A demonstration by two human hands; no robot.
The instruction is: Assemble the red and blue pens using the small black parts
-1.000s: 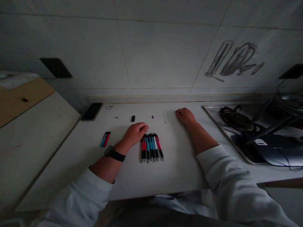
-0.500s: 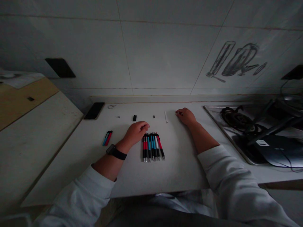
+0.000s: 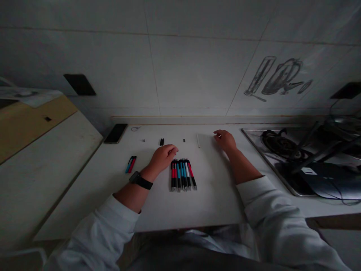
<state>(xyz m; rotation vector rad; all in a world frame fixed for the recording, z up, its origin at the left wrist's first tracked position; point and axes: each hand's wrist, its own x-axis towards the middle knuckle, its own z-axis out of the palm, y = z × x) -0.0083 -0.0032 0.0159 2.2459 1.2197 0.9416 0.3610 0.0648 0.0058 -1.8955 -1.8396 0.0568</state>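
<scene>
My left hand, with a dark watch on its wrist, rests on the white counter with its fingers curled; whatever it may hold is hidden. Its fingertips are just above the clip ends of a row of several pens with red, blue and white barrels and black grips. Farther right, my right hand is over the counter, thumb and fingers apart. To its left lies a thin white pen refill. A small dark piece and black pieces lie in line with it.
Tiny shiny bits, a thin loop and a phone lie at the back left. Blue and red barrel parts sit left of my left hand. At right is a gas stove with a dark item on it.
My right hand has opened its fingers and drawn slightly to the right. The left hand and the row of pens stay put; the view has shifted a little.
</scene>
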